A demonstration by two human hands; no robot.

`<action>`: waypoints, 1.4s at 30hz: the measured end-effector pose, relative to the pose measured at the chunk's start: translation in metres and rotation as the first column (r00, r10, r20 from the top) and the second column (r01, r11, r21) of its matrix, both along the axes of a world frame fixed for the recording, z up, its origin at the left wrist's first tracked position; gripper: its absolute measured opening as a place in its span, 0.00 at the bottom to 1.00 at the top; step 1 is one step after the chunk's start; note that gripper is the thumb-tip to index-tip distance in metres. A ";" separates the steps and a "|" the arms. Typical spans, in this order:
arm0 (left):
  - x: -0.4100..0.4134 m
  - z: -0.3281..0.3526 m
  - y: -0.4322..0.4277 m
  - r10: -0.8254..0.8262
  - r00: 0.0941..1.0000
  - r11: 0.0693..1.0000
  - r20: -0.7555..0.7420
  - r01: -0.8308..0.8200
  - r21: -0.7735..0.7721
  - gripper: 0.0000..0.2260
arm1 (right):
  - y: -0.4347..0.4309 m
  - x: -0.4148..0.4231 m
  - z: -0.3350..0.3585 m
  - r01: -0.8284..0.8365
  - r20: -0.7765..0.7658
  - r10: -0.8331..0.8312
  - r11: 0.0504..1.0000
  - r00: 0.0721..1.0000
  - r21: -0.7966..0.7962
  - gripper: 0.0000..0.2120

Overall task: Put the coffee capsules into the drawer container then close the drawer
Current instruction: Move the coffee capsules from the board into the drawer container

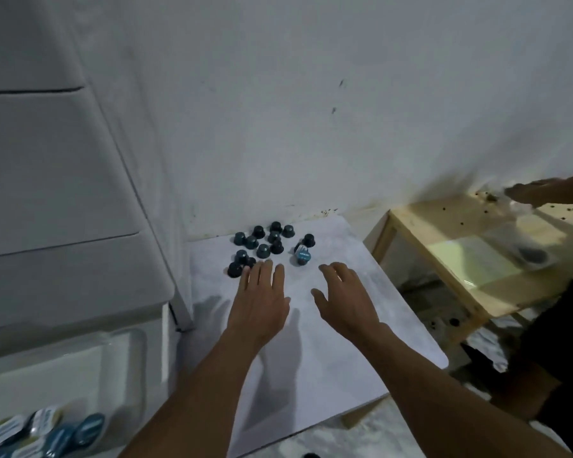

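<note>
Closest to me, down at the lower left, the white plastic drawer (139, 358) stands pulled open. A few foil-lidded blue and white capsules (90, 427) already lie in its near corner. I make out about six, but the frame edge cuts them off, so I can't count them for certain. Most of the drawer floor is bare.

Over the white tabletop (361, 352) both arms reach forward. The left hand (262, 302) is flat with straight fingers and holds nothing. Its fingertips are right at the near edge of the pile, though I can't tell whether they touch it. The right hand (344, 299) is spread, its fingers loosely bent, and it is empty too, just short of the smaller group.

Beyond the hands sit the dark blue-grey dome-shaped coffee capsules (263, 250) waiting to be moved. I count about fourteen: eleven bunched on the left and three just to the right. Of those three, one tipped capsule (303, 257) shows its pale blue lid.

So the job looks early: a handful are in, the bulk is left on the table, and the drawer is not yet closed.

Further off to the right, a pale wooden side table (444, 226) carries a clear plastic bag (523, 246), with another person's hand (536, 193) above it. Behind the open drawer, the closed drawer fronts (57, 173) rise on the left.
</note>
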State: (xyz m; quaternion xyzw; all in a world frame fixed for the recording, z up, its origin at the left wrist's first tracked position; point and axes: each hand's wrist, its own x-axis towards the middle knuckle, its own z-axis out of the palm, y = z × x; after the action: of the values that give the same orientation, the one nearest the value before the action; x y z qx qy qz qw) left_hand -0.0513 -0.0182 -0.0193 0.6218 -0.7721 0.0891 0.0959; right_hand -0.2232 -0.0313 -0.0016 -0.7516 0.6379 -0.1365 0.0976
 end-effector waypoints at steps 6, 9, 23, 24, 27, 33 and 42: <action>-0.029 -0.014 -0.056 0.093 0.995 0.996 -0.021 -0.092 0.020 0.26 | -0.068 -0.015 -0.017 -0.113 0.000 0.113 0.988 0.994 0.103 0.25; -0.023 -0.016 -0.078 0.130 0.991 0.991 -0.017 -0.129 0.014 0.25 | -0.096 -0.011 -0.026 -0.152 0.046 0.147 0.979 0.988 0.132 0.23; 0.004 -0.065 -0.151 0.328 0.944 0.916 0.027 -0.325 0.235 0.21 | -0.172 0.017 -0.081 -0.049 0.127 0.012 0.956 0.992 0.291 0.18; 0.005 -0.068 -0.152 0.331 0.943 0.914 0.043 -0.331 0.232 0.21 | -0.172 0.017 -0.083 -0.055 0.126 0.018 0.954 0.992 0.295 0.17; 0.004 -0.072 -0.151 0.323 0.942 0.912 0.094 -0.336 0.233 0.20 | -0.173 0.017 -0.088 -0.066 0.139 0.027 0.956 0.990 0.286 0.14; 0.005 -0.066 -0.144 0.277 0.927 0.926 0.255 -0.328 0.187 0.20 | -0.174 0.022 -0.092 -0.085 0.165 0.043 0.963 0.985 0.256 0.11; 0.011 -0.075 -0.148 0.338 0.938 0.867 0.078 -0.342 0.363 0.09 | -0.171 0.023 -0.090 -0.086 0.168 0.043 0.961 0.985 0.261 0.13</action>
State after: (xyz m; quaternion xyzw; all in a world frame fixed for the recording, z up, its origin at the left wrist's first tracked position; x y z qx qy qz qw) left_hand -0.0403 -0.1661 -0.0941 0.7541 -0.6540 -0.0392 -0.0449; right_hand -0.1997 -0.2027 -0.0915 -0.7386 0.6156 -0.1061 0.2535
